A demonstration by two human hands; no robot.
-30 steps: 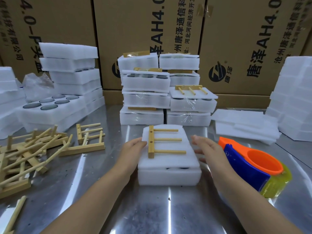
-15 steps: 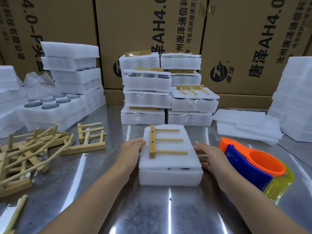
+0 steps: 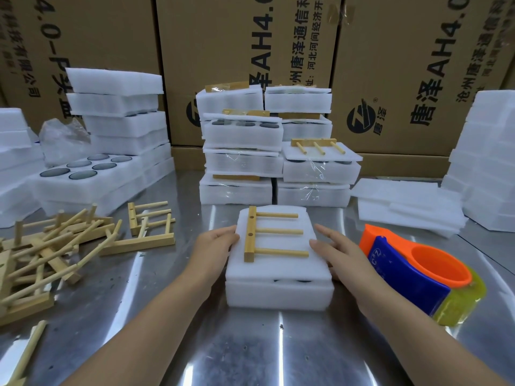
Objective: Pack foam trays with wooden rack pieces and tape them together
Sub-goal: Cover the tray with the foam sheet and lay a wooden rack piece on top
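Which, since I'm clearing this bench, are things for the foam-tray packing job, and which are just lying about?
For the job: foam tray; wooden rack piece lying on it; tape dispenser; loose rack pieces; spare foam sheets; finished taped packs.
Lying about: cardboard boxes; crumpled clear plastic bag.

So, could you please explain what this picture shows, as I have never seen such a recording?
There is no machine here: a person wears a camera on the head, looking down at their own bare hands. The left hand and right hand touch the two sides of a covered foam tray on a metal table. A wooden rack piece lies on top, held by neither. A tape dispenser sits to the right, loose wooden pieces to the left, packed trays and cardboard boxes behind.
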